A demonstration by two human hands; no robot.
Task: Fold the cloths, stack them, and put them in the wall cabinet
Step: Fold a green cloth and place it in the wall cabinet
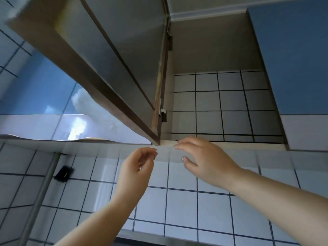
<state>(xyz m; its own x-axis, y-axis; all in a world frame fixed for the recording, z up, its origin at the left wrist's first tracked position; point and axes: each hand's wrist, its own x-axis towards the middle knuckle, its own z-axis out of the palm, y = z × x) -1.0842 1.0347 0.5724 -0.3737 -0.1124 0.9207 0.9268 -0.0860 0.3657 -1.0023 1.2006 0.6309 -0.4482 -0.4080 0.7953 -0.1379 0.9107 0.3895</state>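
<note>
Both hands are empty: the left hand (140, 164) is loosely curled, the right hand (200, 157) spread just below the wall cabinet (221, 103) sill. No cloths show. The cabinet's door (99, 68) hangs open at ten o'clock, likely to give access.

Glossy blue cab. door (292, 55), glazed wall tiles (181, 206)
</note>
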